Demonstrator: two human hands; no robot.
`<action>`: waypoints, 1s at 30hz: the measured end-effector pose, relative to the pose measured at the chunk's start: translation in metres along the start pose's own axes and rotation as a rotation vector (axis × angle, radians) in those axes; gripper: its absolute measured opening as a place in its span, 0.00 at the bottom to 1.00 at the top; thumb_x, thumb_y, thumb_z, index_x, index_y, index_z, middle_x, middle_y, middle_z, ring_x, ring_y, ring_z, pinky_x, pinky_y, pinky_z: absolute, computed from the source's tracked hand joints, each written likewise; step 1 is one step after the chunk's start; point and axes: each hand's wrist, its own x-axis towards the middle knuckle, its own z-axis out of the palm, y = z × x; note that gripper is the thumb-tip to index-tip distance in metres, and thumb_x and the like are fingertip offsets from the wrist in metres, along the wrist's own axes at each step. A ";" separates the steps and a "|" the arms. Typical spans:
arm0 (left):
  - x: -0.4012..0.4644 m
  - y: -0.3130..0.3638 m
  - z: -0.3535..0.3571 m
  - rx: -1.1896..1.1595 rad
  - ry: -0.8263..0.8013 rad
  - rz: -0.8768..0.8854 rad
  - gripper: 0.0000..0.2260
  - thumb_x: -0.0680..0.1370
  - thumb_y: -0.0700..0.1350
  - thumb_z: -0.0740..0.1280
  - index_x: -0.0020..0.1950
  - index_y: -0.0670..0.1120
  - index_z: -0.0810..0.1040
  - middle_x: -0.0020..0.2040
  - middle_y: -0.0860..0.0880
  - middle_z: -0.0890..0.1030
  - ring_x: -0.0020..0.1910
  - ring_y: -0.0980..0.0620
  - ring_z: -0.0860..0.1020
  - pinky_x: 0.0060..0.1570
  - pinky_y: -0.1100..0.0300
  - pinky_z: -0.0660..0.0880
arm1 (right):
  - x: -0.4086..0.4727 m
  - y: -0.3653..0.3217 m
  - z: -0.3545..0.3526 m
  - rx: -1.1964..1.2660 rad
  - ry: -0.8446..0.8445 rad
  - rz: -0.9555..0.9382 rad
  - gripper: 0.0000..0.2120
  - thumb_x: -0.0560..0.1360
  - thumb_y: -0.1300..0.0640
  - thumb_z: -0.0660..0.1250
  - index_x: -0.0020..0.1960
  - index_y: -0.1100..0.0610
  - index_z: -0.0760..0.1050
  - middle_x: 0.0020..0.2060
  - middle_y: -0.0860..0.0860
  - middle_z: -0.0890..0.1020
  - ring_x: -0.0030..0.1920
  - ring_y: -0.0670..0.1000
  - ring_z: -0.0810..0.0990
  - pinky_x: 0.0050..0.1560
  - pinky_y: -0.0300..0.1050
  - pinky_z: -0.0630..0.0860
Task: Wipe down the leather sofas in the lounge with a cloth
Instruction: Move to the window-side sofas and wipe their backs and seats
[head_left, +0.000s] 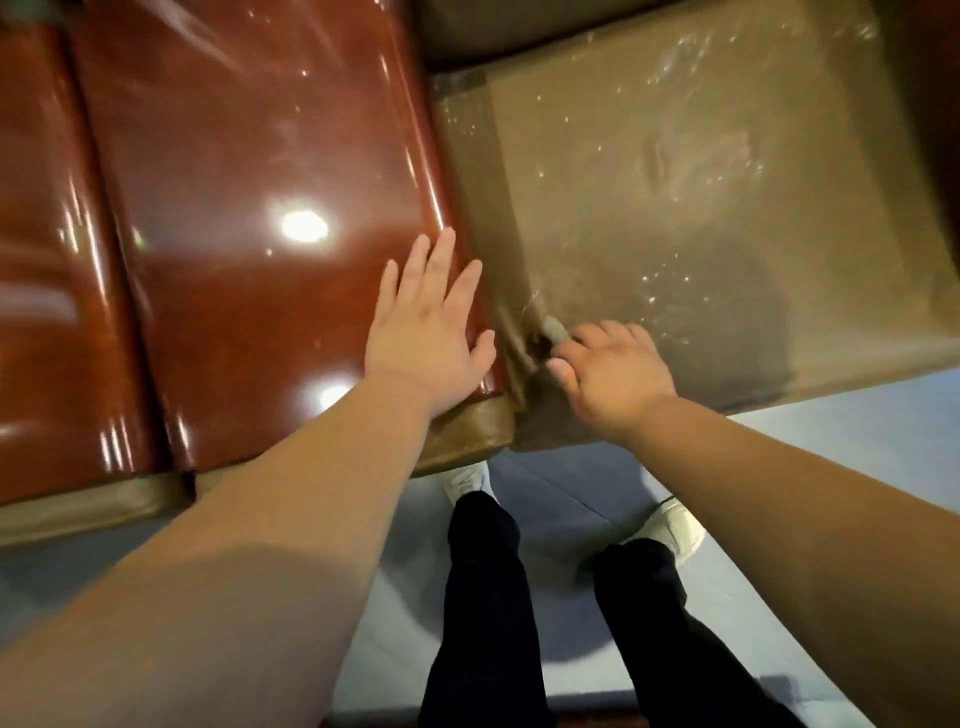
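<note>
Leather of two colours meets at the work site: a glossy red-brown cushion (260, 234) and, just to its right, a dull tan cushion (701, 208) speckled with pale marks. We judge the step in hand to be wiping along the seam (511, 332) between them, at its front end. The right hand (610, 376) lies on the tan cushion beside the seam, fingers curled in a closed grip on a small grey cloth (555, 328), of which only a wad shows past the fingertips, touching the seam. The left hand (423, 332) rests flat on the red-brown cushion just left of the seam, fingers straight and spread, holding nothing; it appears to brace or part the cushions. We judge that the next move calls for drawing the cloth along the crease, then out across the speckled tan surface, which looks largely unwiped. Another red-brown cushion (47, 260) sits further left of the seam. Below the seam's front end we note the pale floor (857, 415), dark trousers (483, 597) and white shoes (675, 525). Nothing obstructs the cloth; motion blur limits detail.
</note>
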 end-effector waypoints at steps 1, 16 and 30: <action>0.001 -0.002 0.010 -0.006 0.069 0.008 0.32 0.81 0.61 0.58 0.85 0.54 0.59 0.87 0.47 0.46 0.86 0.44 0.44 0.83 0.39 0.47 | 0.003 -0.003 0.015 -0.011 -0.014 -0.035 0.28 0.84 0.38 0.44 0.73 0.47 0.73 0.75 0.54 0.72 0.76 0.60 0.66 0.77 0.57 0.58; 0.002 -0.010 0.029 -0.141 0.283 0.083 0.30 0.76 0.57 0.65 0.78 0.51 0.73 0.86 0.44 0.56 0.85 0.39 0.53 0.82 0.37 0.49 | 0.076 0.011 0.030 -0.207 0.147 -0.004 0.32 0.85 0.41 0.43 0.86 0.53 0.43 0.85 0.54 0.41 0.84 0.59 0.36 0.80 0.57 0.30; 0.002 -0.010 0.030 -0.166 0.300 0.082 0.31 0.75 0.57 0.65 0.78 0.52 0.73 0.86 0.45 0.57 0.85 0.41 0.53 0.83 0.39 0.50 | 0.024 -0.012 0.066 -0.133 0.227 -0.083 0.33 0.84 0.42 0.55 0.86 0.53 0.53 0.85 0.57 0.51 0.84 0.62 0.47 0.83 0.59 0.43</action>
